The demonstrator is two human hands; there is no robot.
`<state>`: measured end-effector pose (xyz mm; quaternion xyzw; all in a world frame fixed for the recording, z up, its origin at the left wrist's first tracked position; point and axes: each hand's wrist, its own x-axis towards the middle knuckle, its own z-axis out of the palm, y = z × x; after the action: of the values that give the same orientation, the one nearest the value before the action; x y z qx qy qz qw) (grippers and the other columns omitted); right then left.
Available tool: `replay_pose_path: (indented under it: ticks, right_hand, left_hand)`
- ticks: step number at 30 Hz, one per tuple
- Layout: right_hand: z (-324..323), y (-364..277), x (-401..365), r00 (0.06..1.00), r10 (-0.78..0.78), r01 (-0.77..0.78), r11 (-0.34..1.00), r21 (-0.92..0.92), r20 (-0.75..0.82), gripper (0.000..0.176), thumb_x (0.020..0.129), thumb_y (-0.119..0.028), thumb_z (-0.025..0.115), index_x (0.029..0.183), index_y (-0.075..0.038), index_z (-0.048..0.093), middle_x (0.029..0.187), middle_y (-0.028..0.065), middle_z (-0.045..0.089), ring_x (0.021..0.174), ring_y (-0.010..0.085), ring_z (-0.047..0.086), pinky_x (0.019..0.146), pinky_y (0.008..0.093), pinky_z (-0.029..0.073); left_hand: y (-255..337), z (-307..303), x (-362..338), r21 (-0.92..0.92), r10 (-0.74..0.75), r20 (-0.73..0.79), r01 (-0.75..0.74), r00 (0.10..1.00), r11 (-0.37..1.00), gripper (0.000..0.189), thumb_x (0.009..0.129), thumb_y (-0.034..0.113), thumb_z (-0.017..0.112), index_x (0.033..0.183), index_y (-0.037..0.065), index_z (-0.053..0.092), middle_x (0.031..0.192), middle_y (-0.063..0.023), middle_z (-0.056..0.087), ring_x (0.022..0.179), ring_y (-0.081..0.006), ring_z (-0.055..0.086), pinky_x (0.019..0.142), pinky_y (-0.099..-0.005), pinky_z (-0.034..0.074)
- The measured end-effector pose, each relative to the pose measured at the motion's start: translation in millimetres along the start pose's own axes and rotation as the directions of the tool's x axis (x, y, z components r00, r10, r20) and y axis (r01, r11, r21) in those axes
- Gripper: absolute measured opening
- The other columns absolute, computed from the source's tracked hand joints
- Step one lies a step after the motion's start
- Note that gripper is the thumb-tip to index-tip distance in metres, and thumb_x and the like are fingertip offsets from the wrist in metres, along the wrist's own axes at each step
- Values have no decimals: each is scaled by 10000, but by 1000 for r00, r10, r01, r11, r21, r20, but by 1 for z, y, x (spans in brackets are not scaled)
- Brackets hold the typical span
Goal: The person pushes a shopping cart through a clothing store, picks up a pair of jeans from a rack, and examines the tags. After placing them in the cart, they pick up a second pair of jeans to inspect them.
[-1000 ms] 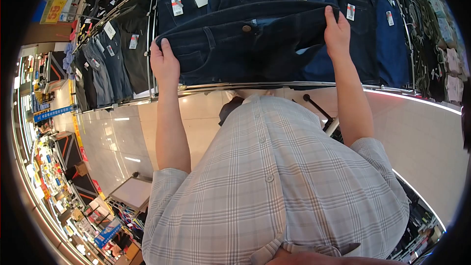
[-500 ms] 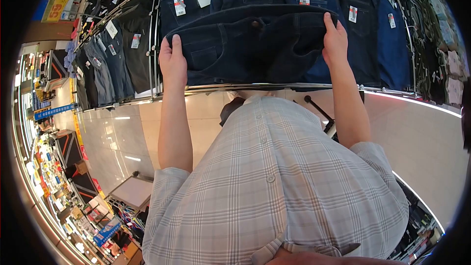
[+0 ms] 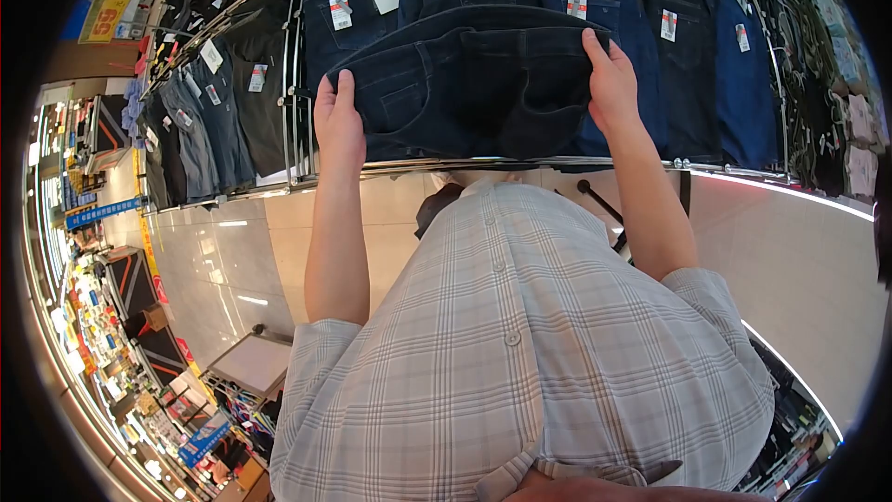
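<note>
A pair of dark blue jeans point(image 3: 474, 84) is stretched by its waistband between my two hands, front side towards me. My left hand point(image 3: 341, 125) pinches the waistband's left end, thumb on top. At the other end, my right hand point(image 3: 610, 84) grips the waistband the same way. The waist opening sags into folds near the middle, and a front pocket shows beside my left hand. Below the hips the legs are hidden from view. Right behind, folded jeans point(image 3: 348, 33) with price tags lie on the rack.
A metal display rack point(image 3: 548, 164) with several folded jeans runs across the top. More trousers point(image 3: 209, 121) hang at the left, and dark garments point(image 3: 818, 84) at the right. A yellow price sign point(image 3: 102, 19) stands top left. A grey-topped stand point(image 3: 249, 363) is on the tiled floor.
My hands have come closer together, so the waistband is slacker and folds more in the middle. The waist button no longer shows. Both hands still hold the jeans.
</note>
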<state>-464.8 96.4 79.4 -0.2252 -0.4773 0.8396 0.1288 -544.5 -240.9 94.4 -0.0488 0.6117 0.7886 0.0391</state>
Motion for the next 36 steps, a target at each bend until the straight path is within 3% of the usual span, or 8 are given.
replay_pose_path:
  ticks: [6, 8, 10, 12, 15, 27, 30, 36]
  right_hand:
    - [-2, 6, -3, 1000, 18, -17, 1000, -16, 18, 247, 1015, -241, 616, 1130, -30, 674, 1077, 57, 718, 972, 130, 660, 892, 264, 494]
    - [-2, 6, -6, 1000, 15, -15, 1000, 2, 10, 241, 1011, -231, 621, 1128, -27, 674, 1077, 59, 719, 972, 132, 661, 891, 267, 497]
    - [0, 5, -10, 1000, 14, -14, 1000, 19, 3, 235, 1007, -221, 626, 1127, -25, 674, 1077, 60, 720, 971, 134, 663, 890, 270, 500]
    - [3, 4, -14, 999, -25, 26, 999, -33, 20, 210, 1001, -183, 626, 1084, 5, 669, 1021, 61, 717, 911, 112, 661, 827, 253, 508]
    - [3, 8, -16, 998, -2, 4, 1000, -26, 67, 209, 993, -175, 637, 1091, 7, 671, 1028, 65, 720, 910, 115, 665, 829, 255, 510]
    - [43, 18, -30, 992, -45, 57, 994, 95, -120, 227, 1019, -167, 588, 1126, 22, 655, 1064, 87, 719, 943, 139, 670, 860, 264, 512]
    - [57, 27, -34, 993, -49, 60, 993, 100, -110, 236, 1025, -172, 578, 1139, 21, 653, 1073, 89, 719, 959, 144, 673, 873, 267, 514]
    - [81, 44, -40, 996, -33, 40, 996, 81, -87, 251, 1021, -184, 587, 1171, 5, 652, 1120, 94, 716, 1003, 158, 674, 910, 279, 516]
  left_hand:
    - [-4, -2, 3, 26, -10, 34, 9, 999, 1000, 303, 1047, 195, 542, 1288, 11, 563, 1230, -109, 663, 1095, -176, 646, 963, -324, 529]
    - [-4, -2, 2, 64, 19, 47, -22, 999, 998, 293, 1043, 171, 553, 1278, -5, 566, 1161, -83, 672, 1043, -120, 626, 939, -259, 498]
    - [-4, -4, 1, 97, 40, 54, -45, 998, 994, 296, 1039, 164, 560, 1279, -9, 566, 1154, -81, 674, 1036, -116, 627, 936, -257, 497]
    - [-3, -6, 2, 128, 60, 65, -68, 996, 989, 299, 1034, 156, 566, 1280, -14, 565, 1147, -80, 676, 1028, -113, 627, 934, -255, 495]
    - [1, -8, 5, 144, 28, 103, -43, 994, 989, 298, 1038, 159, 560, 1280, -13, 568, 1159, -89, 681, 1026, -113, 630, 931, -258, 497]
    - [6, -26, 34, -4, -42, 226, 44, 973, 999, 307, 1065, 184, 501, 1296, -5, 572, 1232, -113, 671, 1112, -158, 629, 975, -289, 493]
    - [4, -34, 41, -3, -84, 278, 88, 957, 996, 303, 1064, 178, 502, 1295, -3, 574, 1213, -106, 678, 1091, -148, 636, 964, -283, 498]
    - [3, -43, 47, 131, -59, 352, 13, 934, 991, 286, 1045, 143, 537, 1281, -15, 577, 1137, -75, 699, 1005, -106, 645, 899, -251, 508]
